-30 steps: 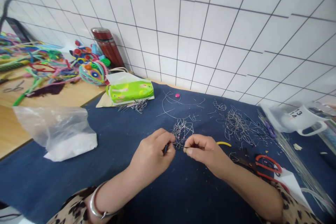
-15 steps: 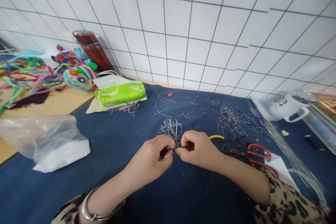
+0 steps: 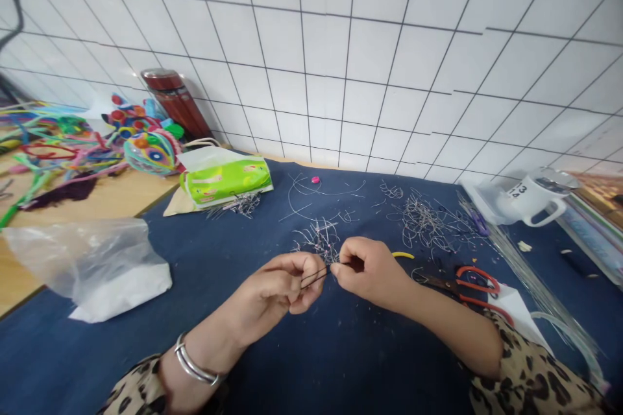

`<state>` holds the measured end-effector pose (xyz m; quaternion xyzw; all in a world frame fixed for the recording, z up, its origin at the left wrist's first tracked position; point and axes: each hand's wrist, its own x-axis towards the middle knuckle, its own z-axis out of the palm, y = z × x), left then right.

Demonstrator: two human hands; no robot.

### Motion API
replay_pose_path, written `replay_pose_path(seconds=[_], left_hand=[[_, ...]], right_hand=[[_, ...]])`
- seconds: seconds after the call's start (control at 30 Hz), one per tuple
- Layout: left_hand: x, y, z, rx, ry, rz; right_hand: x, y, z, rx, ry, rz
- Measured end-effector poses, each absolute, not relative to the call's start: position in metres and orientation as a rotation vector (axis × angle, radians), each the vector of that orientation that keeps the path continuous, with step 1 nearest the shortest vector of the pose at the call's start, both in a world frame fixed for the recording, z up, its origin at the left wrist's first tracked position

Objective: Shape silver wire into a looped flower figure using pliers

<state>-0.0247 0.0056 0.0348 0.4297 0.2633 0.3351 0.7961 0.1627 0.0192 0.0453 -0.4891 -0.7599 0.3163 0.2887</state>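
In the middle of the head view, a thin dark wire (image 3: 314, 277) runs as two strands across the fingers of my left hand (image 3: 277, 285), which is closed around it with the palm turned partly up. My right hand (image 3: 367, 269) pinches the wire's other end between thumb and forefinger. The fingertips of both hands are close together. Just beyond them lies a loose pile of bent silver wire pieces (image 3: 318, 233) with small pinkish bits in it. Whether the dark wire is joined to anything inside the right fingers is hidden.
Red-handled scissors (image 3: 479, 282) and a wire tangle (image 3: 426, 220) lie to the right, beside long straight wires (image 3: 530, 272) and a white mug (image 3: 540, 198). Leftward are a green tissue pack (image 3: 226, 181), a plastic bag (image 3: 107, 266), a red flask (image 3: 175, 104) and colourful pipe cleaners (image 3: 68, 142).
My left hand has rolled over, palm turning upward, and its fingers have loosened so the dark strands show. The right hand keeps its pinch. The camera view has shifted slightly.
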Motion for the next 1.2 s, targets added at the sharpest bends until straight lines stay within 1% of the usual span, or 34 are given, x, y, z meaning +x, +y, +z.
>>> replay_pose_path(seconds=[0.23, 0.4, 0.63, 0.73, 0.9, 1.0, 1.07, 1.2], left_hand=[[-0.018, -0.001, 0.036, 0.857, 0.52, 0.897], [-0.015, -0.004, 0.026, 0.849, 0.525, 0.922], [-0.012, -0.004, 0.02, 1.044, 0.615, 0.986], [-0.011, -0.005, 0.023, 1.049, 0.639, 0.978], [-0.011, -0.003, 0.029, 0.808, 0.546, 1.009], [-0.012, -0.003, 0.03, 0.84, 0.528, 1.034], [-0.014, -0.003, 0.028, 0.981, 0.57, 1.034], [-0.018, -0.003, 0.025, 1.253, 0.669, 1.017]], right_hand=[[0.161, 0.012, 0.05, -1.231, -1.981, 0.952], [0.161, 0.008, 0.051, -1.203, -1.977, 1.04], [0.157, 0.003, 0.047, -1.198, -1.959, 1.176], [0.155, 0.003, 0.045, -1.206, -1.95, 1.155], [0.157, 0.006, 0.043, -1.19, -1.966, 1.181], [0.159, 0.008, 0.044, -1.228, -1.908, 1.16], [0.16, 0.008, 0.047, -1.228, -1.786, 1.283], [0.16, 0.005, 0.051, -0.99, -1.352, 1.865]])
